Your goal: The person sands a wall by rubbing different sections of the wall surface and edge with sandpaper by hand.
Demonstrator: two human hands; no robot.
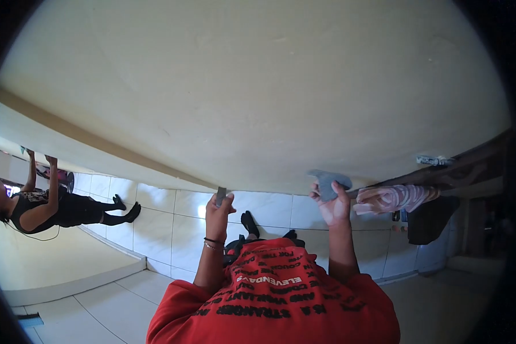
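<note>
Wall (281, 103) looked pale and mostly even, yet a few small marks showed on it, so how much was done or left could not be told. Left hand (214, 219) had its fingers pinching a thin grey strip (221, 196), and right hand (339, 211) held a grey piece (328, 183) between thumb and bent fingers. Striped cloth (393, 199) just beside it could be in the way there — and another person (34, 209), arms raised, stood well apart at left.

white tiled floor (155, 221) under feet (249, 223)
</note>
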